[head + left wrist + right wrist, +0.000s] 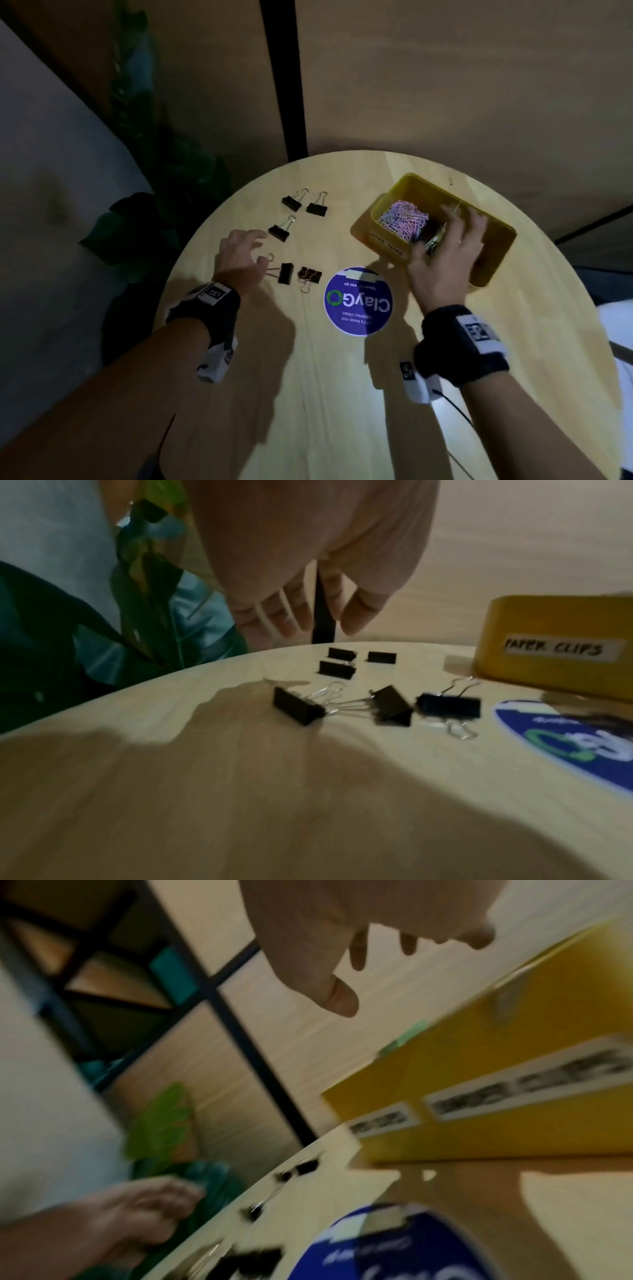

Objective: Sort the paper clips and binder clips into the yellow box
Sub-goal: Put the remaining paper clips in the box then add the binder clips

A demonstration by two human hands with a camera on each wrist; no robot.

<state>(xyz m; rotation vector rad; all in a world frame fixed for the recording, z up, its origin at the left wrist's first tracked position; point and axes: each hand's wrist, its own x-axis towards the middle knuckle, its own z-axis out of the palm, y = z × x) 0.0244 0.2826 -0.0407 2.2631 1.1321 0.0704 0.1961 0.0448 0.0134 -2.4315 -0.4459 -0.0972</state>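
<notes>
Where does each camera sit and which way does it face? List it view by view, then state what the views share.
Head: worn on the head, looking down at the round table; shows both forearms, the left hand near the binder clips, the right hand over the yellow box.
Left wrist: low over the table, looking along the left hand's open fingers at the binder clips and the box's label.
Right wrist: tilted and blurred, facing the box's labelled wall; right hand's fingers on top, left hand lower left.
Shared: all three show the box and the blue sticker.

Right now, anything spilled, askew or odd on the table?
Nothing spilled. The yellow box sits askew, and six binder clips still lie loose beside the left hand.
</notes>
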